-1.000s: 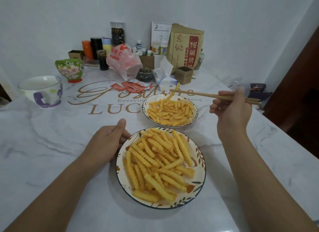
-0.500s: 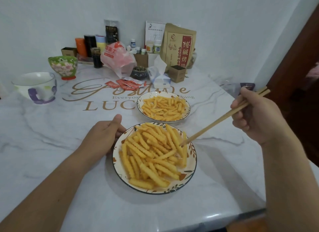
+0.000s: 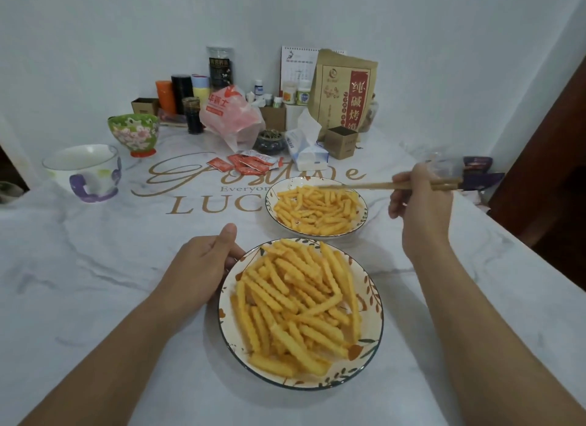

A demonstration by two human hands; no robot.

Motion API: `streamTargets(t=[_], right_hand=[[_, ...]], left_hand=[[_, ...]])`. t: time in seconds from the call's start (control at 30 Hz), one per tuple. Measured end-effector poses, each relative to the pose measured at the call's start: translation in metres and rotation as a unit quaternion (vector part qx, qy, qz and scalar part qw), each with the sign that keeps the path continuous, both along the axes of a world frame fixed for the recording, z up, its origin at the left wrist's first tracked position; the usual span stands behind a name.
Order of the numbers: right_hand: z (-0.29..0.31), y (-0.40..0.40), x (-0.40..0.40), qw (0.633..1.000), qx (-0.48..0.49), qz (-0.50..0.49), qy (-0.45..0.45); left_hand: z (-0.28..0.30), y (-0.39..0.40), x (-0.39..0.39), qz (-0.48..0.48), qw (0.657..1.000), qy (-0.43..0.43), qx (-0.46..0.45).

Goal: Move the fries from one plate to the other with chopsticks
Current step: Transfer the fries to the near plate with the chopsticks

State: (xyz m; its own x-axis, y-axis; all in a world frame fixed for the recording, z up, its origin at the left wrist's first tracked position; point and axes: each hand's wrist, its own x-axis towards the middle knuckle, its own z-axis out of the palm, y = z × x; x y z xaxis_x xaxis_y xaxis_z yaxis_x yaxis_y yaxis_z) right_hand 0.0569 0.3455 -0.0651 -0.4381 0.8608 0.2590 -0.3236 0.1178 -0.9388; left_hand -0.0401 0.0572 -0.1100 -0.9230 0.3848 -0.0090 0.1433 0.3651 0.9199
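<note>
Gripping the chopsticks in my right hand, I have fingers and thumb curled round the shafts, which lie almost level, long axis running left to right, tips pointing left over the far rim of the far plate; whether a fry sits between the tips I cannot tell. My left hand rests against the left rim of the near plate, thumb raised, fingers loosely bent behind the edge and mostly hidden. Crinkle-cut fries are heaped on the near plate, and a thinner layer of fries lies on the far one. Gold lettering on the marble table reads "LUC" and "Everyon" before the plate covers it. A brown paper bag at the wall carries a red label with Chinese characters.
</note>
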Motion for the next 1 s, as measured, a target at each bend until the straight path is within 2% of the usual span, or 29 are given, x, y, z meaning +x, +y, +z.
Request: streamTargets(t=[0.27, 0.47, 0.67, 0.8, 0.9, 1.0], right_hand=[[-0.013, -0.016, 0.0, 0.983, 0.173, -0.008, -0.065], [-0.012, -0.019, -0.005, 0.971, 0.223, -0.02, -0.087], [-0.017, -0.022, -0.018, 0.931, 0.343, -0.001, -0.124], [-0.021, -0.025, -0.023, 0.946, 0.298, 0.008, -0.132], [-0.017, -0.025, -0.018, 0.977, 0.202, -0.018, -0.072], [-0.002, -0.024, -0.005, 0.992, 0.118, -0.035, -0.011]], left_hand=[[0.001, 0.002, -0.002, 0.003, 1.0, -0.005, -0.001], [0.0, 0.003, -0.004, 0.004, 1.0, -0.005, 0.0], [-0.002, 0.002, -0.006, -0.005, 1.0, 0.007, -0.005], [-0.001, 0.001, -0.005, -0.007, 1.0, 0.002, -0.003], [0.0, 0.002, -0.006, -0.009, 1.0, 0.001, -0.007], [0.0, 0.002, -0.006, -0.008, 1.0, -0.001, -0.01]])
